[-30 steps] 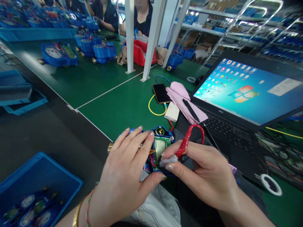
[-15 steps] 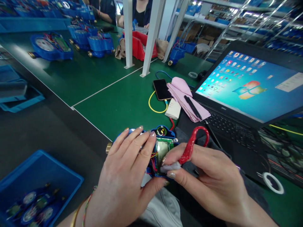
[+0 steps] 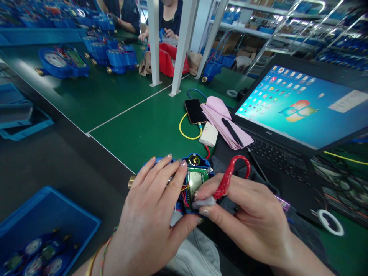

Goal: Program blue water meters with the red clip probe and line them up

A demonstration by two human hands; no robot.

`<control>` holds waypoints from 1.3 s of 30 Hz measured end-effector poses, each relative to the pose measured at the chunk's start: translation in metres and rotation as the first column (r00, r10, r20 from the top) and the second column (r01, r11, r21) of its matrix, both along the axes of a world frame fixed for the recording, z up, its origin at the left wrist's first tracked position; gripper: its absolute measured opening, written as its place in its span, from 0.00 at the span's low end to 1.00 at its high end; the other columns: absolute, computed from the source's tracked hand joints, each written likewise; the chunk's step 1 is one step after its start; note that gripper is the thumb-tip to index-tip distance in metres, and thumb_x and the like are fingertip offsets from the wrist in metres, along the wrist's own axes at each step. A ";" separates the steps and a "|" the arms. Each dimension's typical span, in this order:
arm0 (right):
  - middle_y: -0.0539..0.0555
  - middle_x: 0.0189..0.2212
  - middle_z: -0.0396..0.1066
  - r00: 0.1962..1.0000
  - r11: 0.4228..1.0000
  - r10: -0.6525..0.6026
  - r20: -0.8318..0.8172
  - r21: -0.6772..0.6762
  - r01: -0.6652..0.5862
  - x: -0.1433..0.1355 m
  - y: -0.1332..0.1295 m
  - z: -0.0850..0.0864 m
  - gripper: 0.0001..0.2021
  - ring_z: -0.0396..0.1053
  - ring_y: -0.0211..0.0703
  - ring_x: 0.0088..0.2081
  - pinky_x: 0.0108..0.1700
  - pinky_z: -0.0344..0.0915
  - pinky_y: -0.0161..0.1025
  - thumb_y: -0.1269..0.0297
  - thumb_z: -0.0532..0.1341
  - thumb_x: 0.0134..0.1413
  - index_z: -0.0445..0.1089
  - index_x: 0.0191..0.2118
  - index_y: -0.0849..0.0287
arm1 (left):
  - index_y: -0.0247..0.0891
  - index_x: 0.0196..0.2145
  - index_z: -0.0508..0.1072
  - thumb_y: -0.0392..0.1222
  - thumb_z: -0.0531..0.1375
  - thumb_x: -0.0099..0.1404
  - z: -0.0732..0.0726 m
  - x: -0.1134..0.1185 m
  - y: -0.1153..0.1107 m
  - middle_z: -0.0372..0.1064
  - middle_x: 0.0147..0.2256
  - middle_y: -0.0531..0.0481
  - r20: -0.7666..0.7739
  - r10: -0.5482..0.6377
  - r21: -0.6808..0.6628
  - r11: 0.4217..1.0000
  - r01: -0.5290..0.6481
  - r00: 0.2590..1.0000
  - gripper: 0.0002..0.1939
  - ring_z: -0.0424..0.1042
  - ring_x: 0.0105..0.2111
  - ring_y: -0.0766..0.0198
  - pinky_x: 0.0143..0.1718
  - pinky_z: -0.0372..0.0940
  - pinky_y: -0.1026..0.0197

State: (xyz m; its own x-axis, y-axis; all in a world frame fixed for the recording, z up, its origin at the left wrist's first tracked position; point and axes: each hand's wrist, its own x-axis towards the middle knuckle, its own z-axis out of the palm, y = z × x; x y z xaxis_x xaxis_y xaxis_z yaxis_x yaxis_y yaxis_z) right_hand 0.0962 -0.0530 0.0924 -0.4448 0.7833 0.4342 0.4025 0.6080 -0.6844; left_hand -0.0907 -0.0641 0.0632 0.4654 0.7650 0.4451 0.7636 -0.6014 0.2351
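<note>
A blue water meter [image 3: 201,171] with a brass end lies at the bench's near edge, its green circuit board and small display [image 3: 194,181] exposed. My left hand [image 3: 152,203] covers its left part, fingers flat across the top and thumb along the near side, holding it. Between the thumb and fingers of my right hand [image 3: 253,214] is a grey-tipped probe [image 3: 204,202] on a thick red cable [image 3: 225,181]. The probe's tip rests at the lower part of the display; whether it presses on the board I cannot tell. Thin coloured wires run beside the display.
A laptop [image 3: 299,109] stands at right, with pink paper [image 3: 220,119], a pen, a phone [image 3: 195,111] and a white box [image 3: 209,134] near it. More meters fill a blue bin [image 3: 94,222] at lower left. Two white posts [image 3: 182,50] rise ahead; co-workers sit beyond.
The view has tilted up slightly. Both hands keep their hold on the meter and the probe, with hardly any shift. A co-worker's hands across the bench have moved.
</note>
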 end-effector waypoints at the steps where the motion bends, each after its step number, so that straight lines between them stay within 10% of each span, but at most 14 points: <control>1: 0.51 0.30 0.74 1.000 1.000 0.003 -0.001 0.011 -0.003 0.000 0.000 0.000 0.05 0.73 0.39 0.32 0.36 0.71 0.33 0.73 0.62 0.54 0.70 0.37 0.58 | 0.30 0.56 0.61 0.53 0.56 0.63 0.000 0.000 0.001 0.63 0.54 0.39 0.005 0.001 -0.001 1.000 -0.001 1.000 0.31 0.59 0.58 0.51 0.61 0.53 0.45; 39: 0.54 0.26 0.70 0.992 0.994 0.103 -0.073 0.049 -0.099 -0.005 0.004 -0.009 0.03 0.66 0.39 0.29 0.32 0.62 0.35 0.72 0.58 0.58 0.68 0.33 0.64 | 0.28 0.53 0.63 0.51 0.56 0.60 -0.008 -0.009 0.012 0.65 0.51 0.40 -0.116 -0.024 0.249 0.967 0.052 0.993 0.29 0.61 0.54 0.53 0.55 0.54 0.51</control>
State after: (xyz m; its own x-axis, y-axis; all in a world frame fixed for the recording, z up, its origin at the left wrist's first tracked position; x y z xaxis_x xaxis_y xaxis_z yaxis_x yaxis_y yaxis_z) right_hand 0.0912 -0.0485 0.0839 -0.4852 0.7150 0.5033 0.2854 0.6736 -0.6817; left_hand -0.0992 -0.0521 0.0551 0.5491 0.6162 0.5645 0.7519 -0.6591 -0.0119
